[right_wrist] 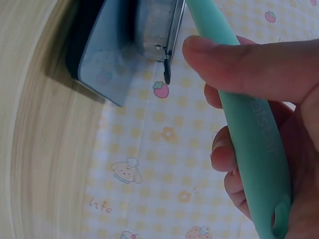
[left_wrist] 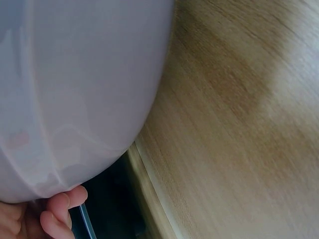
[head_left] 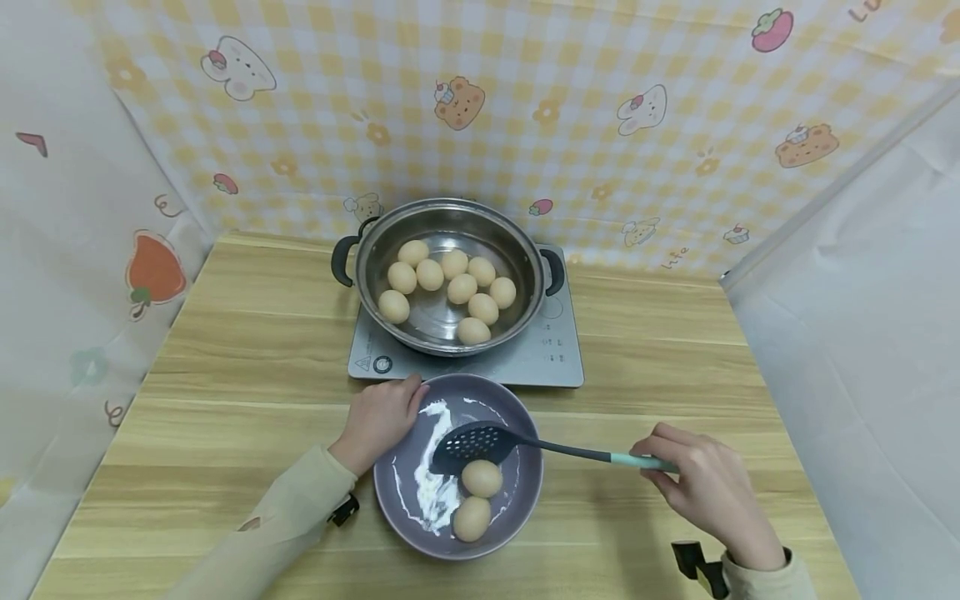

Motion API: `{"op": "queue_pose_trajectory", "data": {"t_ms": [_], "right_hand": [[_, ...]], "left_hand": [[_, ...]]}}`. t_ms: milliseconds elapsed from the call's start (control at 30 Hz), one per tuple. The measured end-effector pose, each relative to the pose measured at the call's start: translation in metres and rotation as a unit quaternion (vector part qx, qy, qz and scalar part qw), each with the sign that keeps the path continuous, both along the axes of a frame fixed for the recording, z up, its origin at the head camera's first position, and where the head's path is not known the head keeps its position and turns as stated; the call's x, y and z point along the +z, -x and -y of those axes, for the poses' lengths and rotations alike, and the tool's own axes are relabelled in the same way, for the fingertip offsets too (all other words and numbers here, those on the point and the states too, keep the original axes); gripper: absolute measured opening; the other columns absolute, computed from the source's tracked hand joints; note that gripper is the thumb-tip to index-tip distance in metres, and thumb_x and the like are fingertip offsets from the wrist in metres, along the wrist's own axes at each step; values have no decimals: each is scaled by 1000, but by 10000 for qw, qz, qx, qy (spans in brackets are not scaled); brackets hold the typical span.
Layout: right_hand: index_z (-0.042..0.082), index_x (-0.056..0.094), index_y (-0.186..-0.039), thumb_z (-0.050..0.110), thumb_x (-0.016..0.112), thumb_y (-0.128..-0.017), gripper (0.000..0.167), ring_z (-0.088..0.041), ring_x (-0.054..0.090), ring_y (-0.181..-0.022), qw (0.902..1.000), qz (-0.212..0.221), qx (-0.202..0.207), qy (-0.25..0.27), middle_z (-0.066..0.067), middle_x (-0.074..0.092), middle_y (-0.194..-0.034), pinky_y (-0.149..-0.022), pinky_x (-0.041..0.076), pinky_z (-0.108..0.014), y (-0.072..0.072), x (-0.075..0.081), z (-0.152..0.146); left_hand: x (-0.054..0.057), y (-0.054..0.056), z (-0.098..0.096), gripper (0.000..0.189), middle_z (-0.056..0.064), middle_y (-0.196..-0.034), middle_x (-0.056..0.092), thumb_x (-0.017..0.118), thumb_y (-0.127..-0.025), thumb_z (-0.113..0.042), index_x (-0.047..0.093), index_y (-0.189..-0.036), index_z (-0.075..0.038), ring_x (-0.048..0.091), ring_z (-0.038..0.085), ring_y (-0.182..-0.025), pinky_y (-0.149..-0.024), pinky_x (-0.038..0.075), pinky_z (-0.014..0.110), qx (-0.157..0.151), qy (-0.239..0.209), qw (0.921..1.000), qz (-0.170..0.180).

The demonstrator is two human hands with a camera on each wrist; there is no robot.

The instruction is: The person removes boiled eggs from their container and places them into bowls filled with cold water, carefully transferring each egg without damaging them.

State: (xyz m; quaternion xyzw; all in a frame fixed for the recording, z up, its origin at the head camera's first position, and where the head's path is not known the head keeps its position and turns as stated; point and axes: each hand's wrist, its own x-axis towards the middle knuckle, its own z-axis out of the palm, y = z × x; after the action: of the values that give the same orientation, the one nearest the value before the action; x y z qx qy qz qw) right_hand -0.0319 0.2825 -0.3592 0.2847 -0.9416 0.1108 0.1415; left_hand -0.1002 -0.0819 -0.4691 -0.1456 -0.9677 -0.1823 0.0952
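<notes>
My right hand [head_left: 701, 479] grips the mint-green handle [right_wrist: 249, 129] of a slotted spoon. The black perforated head of the slotted spoon [head_left: 474, 443] is over the purple bowl [head_left: 517, 408], just beyond two eggs [head_left: 482, 478] lying there. No egg shows on the spoon. At the bowl's upper left rim, my left hand [head_left: 380, 419] holds the edge, its fingertips [left_wrist: 77, 195] curled against the outer wall in the left wrist view. Behind the bowl stands a steel pot [head_left: 442, 343] with several eggs [head_left: 462, 288] inside.
Under the pot is a flat grey induction cooker [head_left: 558, 358], its front edge close to the bowl. Black side handles [head_left: 342, 260] stick out from the pot. A yellow checked cloth [head_left: 540, 108] covers the wall behind the wooden table [head_left: 652, 358]; white sheets flank both sides.
</notes>
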Motion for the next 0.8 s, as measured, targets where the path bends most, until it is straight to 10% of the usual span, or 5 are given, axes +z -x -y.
{"op": "queue_pose_trajectory", "data": {"t_ms": [200,400,500,600,800], "right_hand": [[26,63,-73,8,80,-53,32,9,30,-48,9996,-188,104,160,19,50,-67,-42,21,-8,2,0,-1],[24,64,-73,45,53,-87,27,8,32,-49,9982,-308,233,457,18,50,-68,-42,22,-8,5,2,-3],[21,65,-76,27,71,-75,8,7,39,-51,9964,-201,374,733,15,53,-70,-43,26,-8,8,5,-5],[19,66,-80,0,77,-54,35,5,43,-54,9946,-2,414,952,13,55,-72,-45,30,-10,11,9,-6],[17,66,-88,-7,77,-56,42,4,43,-57,9918,298,172,1228,12,57,-76,-50,34,-13,20,18,-3]], "left_hand": [[0,0,0,24,3,-52,50,55,-89,-25,49,-69,-13,50,26,-44,-38,31,34,-13,13,10000,-24],[1,0,0,26,1,-50,47,56,-89,-25,48,-68,-13,46,22,-41,-37,29,32,-58,10,9999,-95],[0,0,0,26,1,-50,48,56,-89,-25,48,-67,-13,45,22,-41,-37,28,32,-60,-32,9999,-123],[0,0,0,27,0,-49,47,56,-89,-25,47,-67,-13,44,22,-40,-37,28,32,-56,-72,9999,-105],[-1,-1,1,20,0,-49,47,57,-87,-21,52,-70,-13,45,20,-40,-36,29,31,-58,-84,9998,-145]]}}
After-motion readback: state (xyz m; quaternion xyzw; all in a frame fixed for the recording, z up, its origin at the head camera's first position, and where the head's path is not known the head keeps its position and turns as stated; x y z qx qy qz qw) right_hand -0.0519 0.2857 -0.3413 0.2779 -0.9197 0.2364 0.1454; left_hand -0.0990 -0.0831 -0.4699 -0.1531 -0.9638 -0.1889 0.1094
